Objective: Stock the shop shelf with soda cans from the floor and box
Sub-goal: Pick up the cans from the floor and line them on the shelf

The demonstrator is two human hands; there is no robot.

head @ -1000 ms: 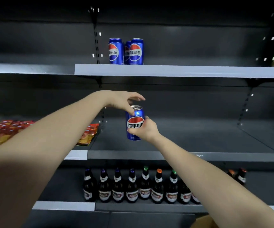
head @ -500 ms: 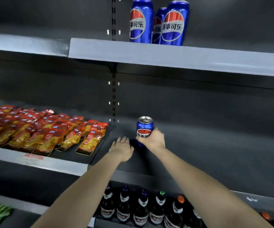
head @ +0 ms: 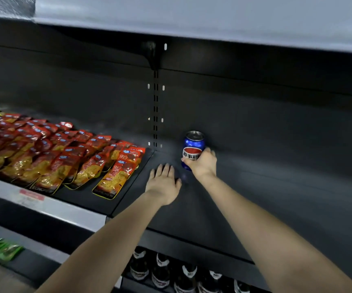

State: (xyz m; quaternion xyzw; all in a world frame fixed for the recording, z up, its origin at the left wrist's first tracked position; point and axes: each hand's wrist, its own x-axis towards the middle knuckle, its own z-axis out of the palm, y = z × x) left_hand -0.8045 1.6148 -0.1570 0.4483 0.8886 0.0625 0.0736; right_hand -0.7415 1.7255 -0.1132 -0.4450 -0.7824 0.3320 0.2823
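Note:
A blue soda can with a red and white logo stands upright deep on the dark middle shelf, close to the back wall. My right hand grips its lower half from the right, fingers wrapped round it. Just left of the can, my left hand lies flat on the shelf with straight fingers, palm down, holding nothing.
Rows of red and orange snack packets fill the shelf section to the left. The grey upper shelf hangs close overhead. Dark glass bottles stand on the shelf below. A green packet lies at lower left.
My right hand carried the can from mid-air down and back onto the middle shelf. My left hand let go of the can's top and dropped flat onto the shelf. The view moved closer.

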